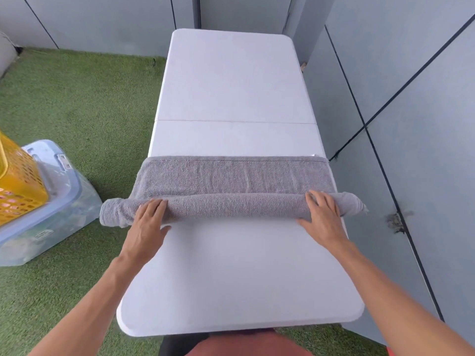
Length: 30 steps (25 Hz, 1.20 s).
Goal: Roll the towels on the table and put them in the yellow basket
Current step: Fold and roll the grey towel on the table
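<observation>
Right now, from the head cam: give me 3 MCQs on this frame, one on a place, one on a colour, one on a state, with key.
1. Where is the yellow basket?
A. On the table
B. Off the table to the person's left, on a clear lidded bin
C. On the far end of the table

2. What colour is the towel?
A. Grey
B. Blue
C. White

3. What state is the towel in?
A. Fully flat
B. Partly rolled, a flat strip left on the far side
C. Rolled and in the basket

Key:
1 B, since the basket sits on the clear bin over the green turf, beside the white table.
2 A, the cloth is plainly grey.
3 B, the left hand and right hand rest flat on the roll, with unrolled towel beyond it.
</observation>
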### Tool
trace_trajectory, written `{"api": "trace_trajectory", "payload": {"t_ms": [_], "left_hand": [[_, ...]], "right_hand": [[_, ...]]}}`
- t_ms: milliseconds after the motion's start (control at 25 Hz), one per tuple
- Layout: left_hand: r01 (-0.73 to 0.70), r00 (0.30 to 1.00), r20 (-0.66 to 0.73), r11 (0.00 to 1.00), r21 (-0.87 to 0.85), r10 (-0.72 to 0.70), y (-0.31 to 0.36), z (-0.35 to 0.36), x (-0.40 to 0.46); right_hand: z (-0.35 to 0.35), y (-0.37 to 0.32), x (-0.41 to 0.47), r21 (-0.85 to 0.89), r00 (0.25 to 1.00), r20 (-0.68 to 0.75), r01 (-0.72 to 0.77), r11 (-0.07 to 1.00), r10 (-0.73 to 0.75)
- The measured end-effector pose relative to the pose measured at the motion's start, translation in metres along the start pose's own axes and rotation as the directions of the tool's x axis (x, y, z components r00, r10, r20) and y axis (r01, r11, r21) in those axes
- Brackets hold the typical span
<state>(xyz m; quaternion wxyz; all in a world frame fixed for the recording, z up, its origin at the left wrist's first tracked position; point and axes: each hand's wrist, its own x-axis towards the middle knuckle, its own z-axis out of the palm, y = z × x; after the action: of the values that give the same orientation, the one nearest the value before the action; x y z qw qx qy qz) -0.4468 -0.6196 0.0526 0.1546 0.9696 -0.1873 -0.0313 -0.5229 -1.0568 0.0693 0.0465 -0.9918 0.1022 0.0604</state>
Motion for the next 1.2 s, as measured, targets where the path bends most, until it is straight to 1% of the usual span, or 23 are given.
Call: {"api": "trace_trajectory", "payload": {"t_ms": [80,160,200,240,320,360,400,440,480,520,560,600,640,680,720,840,920,1040,1120,1160,1200], "left_hand": [[0.061,0.997,0.057,0.998,-0.021,-0.060,0.000,-0.007,0.014],[0.115,0.990,0.090,0.993,-0.030,-0.112,0.000,-0.011,0.019],[0.141,0.984,0.119,0.989,-0.049,-0.135,0.001,-0.015,0.019],[0.162,0.974,0.172,0.984,-0.076,-0.147,0.002,-0.021,0.019],[0.179,0.917,0.380,0.977,-0.117,-0.122,0.004,-0.036,0.022],[0.181,0.878,0.468,0.976,-0.119,-0.105,0.004,-0.041,0.026],[0.203,0.859,0.501,0.969,-0.141,-0.107,0.003,-0.044,0.029],[0.227,0.879,0.460,0.959,-0.172,-0.126,0.001,-0.047,0.032],[0.210,0.936,0.323,0.958,-0.194,-0.140,-0.002,-0.047,0.034],[0.166,0.980,0.143,0.971,-0.175,-0.141,-0.002,-0.047,0.032],[0.107,0.994,-0.007,0.987,-0.117,-0.109,-0.001,-0.045,0.027],[0.039,0.991,-0.125,0.998,-0.056,-0.046,-0.001,-0.039,0.020],[-0.016,0.983,-0.185,1.000,-0.024,0.011,0.002,-0.032,0.009],[-0.045,0.981,-0.191,0.999,-0.011,0.042,0.003,-0.024,-0.001],[-0.064,0.985,-0.161,0.998,-0.003,0.062,0.003,-0.015,-0.010],[-0.070,0.997,0.026,0.997,0.045,0.069,-0.005,0.001,-0.006],[-0.025,0.995,0.099,0.999,0.038,0.021,-0.005,-0.001,0.015],[0.087,0.982,0.171,0.996,0.004,-0.086,-0.001,-0.013,0.038],[0.111,0.957,0.272,0.993,-0.032,-0.098,-0.005,-0.019,0.038],[0.108,0.929,0.359,0.993,-0.046,-0.085,-0.008,-0.024,0.035],[0.108,0.891,0.449,0.992,-0.058,-0.071,-0.011,-0.029,0.034]], "right_hand": [[-0.007,-0.003,0.012,0.012,0.999,0.030,-0.015,1.000,0.014],[-0.014,0.000,0.017,-0.014,0.996,0.094,0.012,1.000,-0.010],[-0.017,0.006,0.017,-0.015,0.986,0.166,0.034,0.999,-0.031],[-0.023,0.013,0.015,0.006,0.962,0.268,0.046,0.999,-0.046],[-0.033,0.027,0.014,0.142,0.881,0.471,-0.024,0.990,-0.046],[-0.036,0.031,0.014,0.220,0.854,0.519,-0.091,0.971,-0.038],[-0.036,0.031,0.015,0.291,0.868,0.496,-0.140,0.946,-0.024],[-0.035,0.030,0.015,0.344,0.912,0.410,-0.165,0.925,0.010],[-0.033,0.027,0.012,0.363,0.957,0.287,-0.158,0.918,0.051],[-0.031,0.023,0.007,0.343,0.987,0.138,-0.125,0.931,0.082],[-0.028,0.018,0.000,0.279,0.996,-0.005,-0.080,0.957,0.085],[-0.024,0.016,-0.007,0.201,0.992,-0.110,-0.044,0.979,0.067],[-0.020,0.013,-0.015,0.134,0.983,-0.179,-0.019,0.991,0.043],[-0.015,0.012,-0.023,0.100,0.979,-0.200,-0.009,0.995,0.029],[-0.009,0.011,-0.031,0.077,0.983,-0.180,-0.009,0.997,0.023],[0.003,0.014,-0.024,-0.009,0.998,-0.068,0.001,1.000,-0.002],[-0.003,0.011,-0.004,0.008,1.000,-0.013,-0.013,1.000,0.013],[-0.014,0.010,0.010,0.025,0.998,0.064,-0.023,0.999,0.021],[-0.018,0.020,0.006,0.030,0.989,0.145,-0.001,1.000,-0.003],[-0.020,0.027,0.002,0.070,0.976,0.217,0.006,0.998,-0.021],[-0.024,0.034,0.001,0.145,0.953,0.302,-0.013,0.989,-0.032]]}}
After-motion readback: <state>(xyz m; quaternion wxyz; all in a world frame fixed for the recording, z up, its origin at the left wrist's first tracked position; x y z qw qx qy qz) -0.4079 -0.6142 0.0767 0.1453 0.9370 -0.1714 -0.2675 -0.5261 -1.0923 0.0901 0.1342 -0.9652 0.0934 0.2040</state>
